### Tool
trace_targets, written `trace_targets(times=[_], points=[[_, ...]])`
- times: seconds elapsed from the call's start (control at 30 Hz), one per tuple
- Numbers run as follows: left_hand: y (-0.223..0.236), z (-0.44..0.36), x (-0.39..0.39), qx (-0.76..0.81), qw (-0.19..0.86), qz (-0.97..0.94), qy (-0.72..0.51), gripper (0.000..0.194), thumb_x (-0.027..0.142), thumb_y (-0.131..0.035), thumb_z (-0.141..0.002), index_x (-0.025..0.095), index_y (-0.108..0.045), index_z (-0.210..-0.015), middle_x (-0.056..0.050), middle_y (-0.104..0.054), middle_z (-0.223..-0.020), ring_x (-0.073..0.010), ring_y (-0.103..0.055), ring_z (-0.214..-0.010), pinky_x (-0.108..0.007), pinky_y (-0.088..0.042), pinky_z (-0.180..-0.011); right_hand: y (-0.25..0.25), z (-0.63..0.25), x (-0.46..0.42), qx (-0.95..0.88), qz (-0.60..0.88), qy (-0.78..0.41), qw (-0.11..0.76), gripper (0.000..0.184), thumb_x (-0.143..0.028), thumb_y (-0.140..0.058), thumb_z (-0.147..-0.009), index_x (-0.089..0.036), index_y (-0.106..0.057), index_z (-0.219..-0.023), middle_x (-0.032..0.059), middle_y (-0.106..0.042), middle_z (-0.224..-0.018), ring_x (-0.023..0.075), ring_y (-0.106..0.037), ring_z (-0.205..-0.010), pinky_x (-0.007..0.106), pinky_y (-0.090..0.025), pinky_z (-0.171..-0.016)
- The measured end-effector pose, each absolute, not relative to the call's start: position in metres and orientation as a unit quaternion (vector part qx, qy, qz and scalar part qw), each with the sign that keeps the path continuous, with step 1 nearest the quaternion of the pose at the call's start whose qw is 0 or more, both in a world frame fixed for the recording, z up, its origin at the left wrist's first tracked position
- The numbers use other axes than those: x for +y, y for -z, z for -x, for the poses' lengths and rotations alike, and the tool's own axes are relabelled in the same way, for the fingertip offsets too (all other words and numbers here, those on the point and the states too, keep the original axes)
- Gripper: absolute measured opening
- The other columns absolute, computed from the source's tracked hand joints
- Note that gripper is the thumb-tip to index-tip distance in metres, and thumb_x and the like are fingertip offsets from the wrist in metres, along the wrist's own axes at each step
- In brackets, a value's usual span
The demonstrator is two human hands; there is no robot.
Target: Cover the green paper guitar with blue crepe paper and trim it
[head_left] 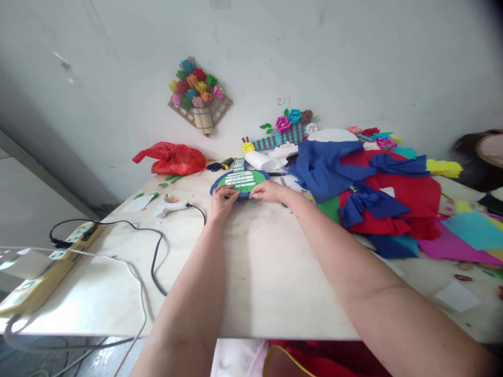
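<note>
A small guitar-shaped craft piece point(257, 177) lies on the table, green with a blue rim and pale strips across its body; its neck points toward the wall. At the near left edge of it, my left hand point(224, 199) rests with thumb and fingers drawn together; whether anything is between them is hidden. My right hand point(269, 192) pinches at the near right edge of the craft, and what its fingertips hold is too small to make out. A white glue gun point(172, 207) lies on its side left of my left hand.
A yellow power strip point(78, 246) with cables runs along the table's left side. Behind are a red plastic bag point(178, 159) and scissors point(215, 166). Blue and red crepe paper point(334, 167) is heaped at right. A paper-flower bouquet point(196, 89) hangs on the wall.
</note>
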State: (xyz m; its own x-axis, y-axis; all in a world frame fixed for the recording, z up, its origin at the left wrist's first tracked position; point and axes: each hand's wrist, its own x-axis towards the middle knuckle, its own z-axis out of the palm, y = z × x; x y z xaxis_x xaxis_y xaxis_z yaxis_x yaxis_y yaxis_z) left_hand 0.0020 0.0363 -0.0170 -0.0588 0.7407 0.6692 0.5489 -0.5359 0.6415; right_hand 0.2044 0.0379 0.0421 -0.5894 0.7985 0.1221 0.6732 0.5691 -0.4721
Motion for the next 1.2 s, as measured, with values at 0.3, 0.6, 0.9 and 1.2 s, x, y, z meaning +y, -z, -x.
trace_targets(times=[0.3,0.6,0.9,1.2], points=[[0.016,-0.003,0.035,0.474,0.092,-0.68,-0.552,0.007,0.027,-0.07,-0.07,0.021,-0.069,-0.067,-0.005,-0.072,-0.095,-0.0249,-0.052,-0.112,-0.045,-0.036,-0.103,-0.046,-0.2,0.029,-0.855,0.462,-0.19,0.139,0.025,-0.025,-0.054,-0.087,-0.015,-0.073,-0.1,0.0026,-0.067,-0.062,0.0111,-0.057,-0.059,0.019,-0.04,-0.058],[0.018,-0.002,0.037,0.471,0.086,-0.683,-0.551,0.007,0.026,-0.068,-0.071,0.022,-0.068,-0.066,-0.005,-0.072,-0.093,-0.0249,-0.054,-0.111,-0.045,-0.036,-0.102,-0.04,-0.197,0.037,-0.862,0.471,-0.125,0.14,0.024,-0.027,-0.057,-0.085,-0.022,-0.074,-0.1,0.0042,-0.071,-0.103,0.0178,-0.063,-0.089,0.022,-0.041,-0.068],[0.018,-0.002,0.037,0.473,0.088,-0.683,-0.55,0.006,0.026,-0.069,-0.071,0.023,-0.068,-0.065,-0.005,-0.071,-0.092,-0.0244,-0.054,-0.11,-0.045,-0.037,-0.102,-0.034,-0.194,0.04,-0.823,0.518,-0.162,0.167,0.033,-0.041,-0.053,-0.085,-0.018,-0.076,-0.083,0.0027,-0.067,-0.069,0.0119,-0.052,-0.058,0.023,-0.034,-0.053],[0.018,-0.002,0.037,0.472,0.091,-0.68,-0.553,0.007,0.027,-0.069,-0.07,0.022,-0.069,-0.065,-0.005,-0.072,-0.091,-0.0251,-0.055,-0.108,-0.045,-0.036,-0.103,-0.024,-0.196,0.051,-0.819,0.495,-0.204,0.208,0.026,-0.035,-0.063,-0.077,-0.014,-0.076,-0.08,0.0013,-0.063,-0.059,0.0096,-0.048,-0.052,0.022,-0.034,-0.051]])
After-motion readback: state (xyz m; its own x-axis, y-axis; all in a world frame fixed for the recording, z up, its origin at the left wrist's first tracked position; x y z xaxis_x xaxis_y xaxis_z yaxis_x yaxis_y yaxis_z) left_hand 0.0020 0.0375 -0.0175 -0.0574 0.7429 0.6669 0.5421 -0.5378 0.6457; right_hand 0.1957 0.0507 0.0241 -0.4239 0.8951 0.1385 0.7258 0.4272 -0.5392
